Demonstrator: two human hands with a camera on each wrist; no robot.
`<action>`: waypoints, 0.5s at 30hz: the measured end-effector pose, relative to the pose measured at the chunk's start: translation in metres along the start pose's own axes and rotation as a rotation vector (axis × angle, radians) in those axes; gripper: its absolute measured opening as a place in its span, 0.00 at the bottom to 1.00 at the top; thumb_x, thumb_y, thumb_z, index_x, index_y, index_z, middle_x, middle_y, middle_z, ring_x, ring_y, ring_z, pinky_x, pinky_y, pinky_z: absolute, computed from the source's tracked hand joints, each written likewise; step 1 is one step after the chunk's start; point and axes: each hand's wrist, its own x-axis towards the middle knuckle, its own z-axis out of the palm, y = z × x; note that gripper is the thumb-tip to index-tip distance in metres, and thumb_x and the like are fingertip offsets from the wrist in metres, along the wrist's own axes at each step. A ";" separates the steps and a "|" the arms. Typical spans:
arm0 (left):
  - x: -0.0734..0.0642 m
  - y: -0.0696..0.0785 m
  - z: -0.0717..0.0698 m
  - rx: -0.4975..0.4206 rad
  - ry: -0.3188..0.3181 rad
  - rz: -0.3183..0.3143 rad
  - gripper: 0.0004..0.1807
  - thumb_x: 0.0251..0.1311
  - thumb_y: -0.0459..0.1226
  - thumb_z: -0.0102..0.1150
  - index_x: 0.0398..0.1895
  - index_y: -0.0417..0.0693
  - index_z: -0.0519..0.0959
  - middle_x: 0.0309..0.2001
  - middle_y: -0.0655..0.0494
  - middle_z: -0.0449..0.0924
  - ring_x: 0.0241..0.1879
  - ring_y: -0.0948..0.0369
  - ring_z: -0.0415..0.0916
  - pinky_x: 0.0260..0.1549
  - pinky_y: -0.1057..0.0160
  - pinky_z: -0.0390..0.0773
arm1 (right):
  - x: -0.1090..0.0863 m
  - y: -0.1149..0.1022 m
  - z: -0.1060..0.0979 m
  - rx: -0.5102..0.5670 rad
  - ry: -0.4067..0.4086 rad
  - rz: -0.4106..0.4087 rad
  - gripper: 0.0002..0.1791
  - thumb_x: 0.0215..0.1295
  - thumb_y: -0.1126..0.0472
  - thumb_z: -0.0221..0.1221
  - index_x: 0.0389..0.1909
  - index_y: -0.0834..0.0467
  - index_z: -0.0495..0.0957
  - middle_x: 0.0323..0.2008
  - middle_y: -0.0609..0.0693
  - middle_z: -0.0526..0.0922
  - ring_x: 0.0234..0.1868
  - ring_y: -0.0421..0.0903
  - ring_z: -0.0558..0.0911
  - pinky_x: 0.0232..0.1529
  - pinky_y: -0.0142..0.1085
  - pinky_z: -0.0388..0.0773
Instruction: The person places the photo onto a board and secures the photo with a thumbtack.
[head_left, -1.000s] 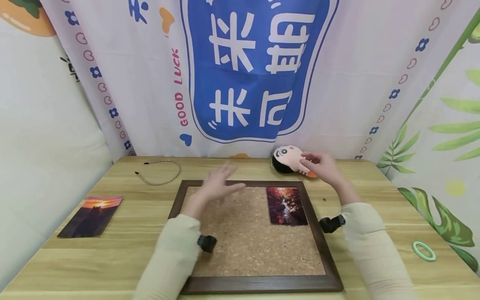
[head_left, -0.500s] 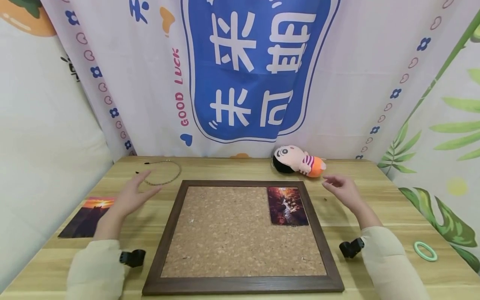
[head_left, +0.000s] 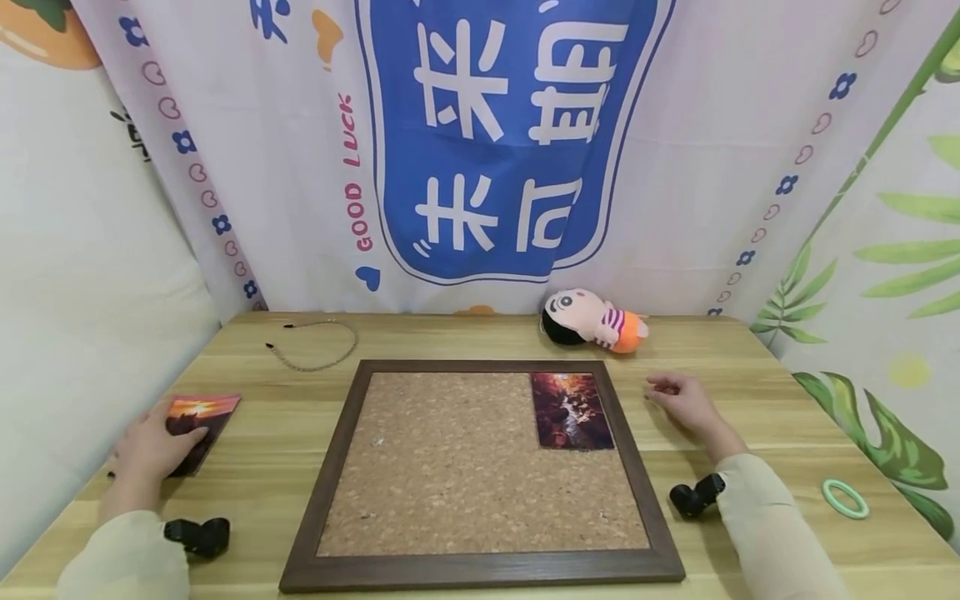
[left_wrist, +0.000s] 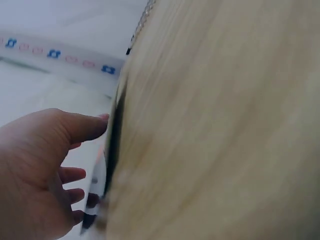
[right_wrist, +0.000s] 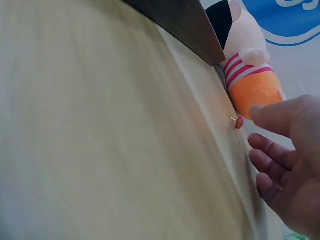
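Observation:
My left hand [head_left: 146, 446] lies over a sunset photo print [head_left: 206, 421] at the table's left, covering much of it. Its thumb crosses the print, and in the left wrist view the fingers are relaxed beside it. On the right, my right hand [head_left: 686, 408] hovers low with loosely bent fingers. A small red-headed pushpin [right_wrist: 239, 122] shows just off the thumb tip in the right wrist view, hidden by the hand in the head view. Between the hands lies a cork board [head_left: 480, 475] in a dark brown frame, with a second photo print [head_left: 573, 410] in its upper right corner.
A plush doll [head_left: 596, 321] lies behind the board's upper right corner. A thin chain [head_left: 333, 365] curves across the back left of the table. The mint-green ring [head_left: 845, 498] sits near the right edge. Printed cloth [head_left: 690, 192] hangs behind the table.
My left hand has swept left from over the cork board onto the sunset photo print. My right hand has come down and right from the doll to where the pushpin lay.

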 end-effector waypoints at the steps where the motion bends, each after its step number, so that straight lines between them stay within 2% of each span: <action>1: 0.000 -0.002 0.000 0.000 -0.016 -0.005 0.44 0.54 0.54 0.46 0.63 0.34 0.42 0.52 0.21 0.45 0.48 0.26 0.43 0.36 0.33 0.50 | 0.000 0.002 0.002 -0.006 0.004 0.002 0.15 0.54 0.68 0.57 0.41 0.72 0.74 0.32 0.60 0.77 0.30 0.46 0.72 0.27 0.32 0.69; 3: -0.001 -0.004 0.000 0.001 -0.046 -0.018 0.45 0.54 0.54 0.46 0.63 0.33 0.40 0.52 0.21 0.43 0.48 0.26 0.41 0.36 0.33 0.49 | 0.000 0.004 0.005 -0.016 0.005 0.001 0.14 0.53 0.68 0.57 0.40 0.72 0.74 0.33 0.61 0.78 0.31 0.46 0.73 0.28 0.32 0.69; 9: 0.000 -0.001 -0.001 0.051 -0.093 -0.058 0.49 0.51 0.59 0.46 0.63 0.34 0.40 0.50 0.19 0.45 0.46 0.26 0.46 0.34 0.35 0.55 | -0.001 0.005 0.009 -0.065 0.007 0.019 0.12 0.54 0.67 0.57 0.37 0.71 0.77 0.35 0.62 0.78 0.36 0.52 0.74 0.36 0.40 0.69; 13: 0.001 0.002 0.000 0.052 -0.076 -0.095 0.47 0.50 0.55 0.51 0.62 0.34 0.44 0.51 0.19 0.46 0.46 0.27 0.48 0.33 0.36 0.56 | -0.001 0.005 0.008 -0.090 0.021 0.023 0.10 0.54 0.67 0.56 0.35 0.69 0.78 0.35 0.62 0.78 0.37 0.54 0.74 0.38 0.44 0.68; 15: 0.001 0.003 0.001 0.052 -0.039 -0.070 0.42 0.50 0.49 0.53 0.60 0.30 0.50 0.50 0.18 0.49 0.45 0.27 0.49 0.36 0.37 0.56 | -0.001 0.005 0.008 -0.094 0.026 0.030 0.09 0.55 0.66 0.56 0.34 0.68 0.78 0.35 0.61 0.78 0.37 0.54 0.74 0.38 0.45 0.68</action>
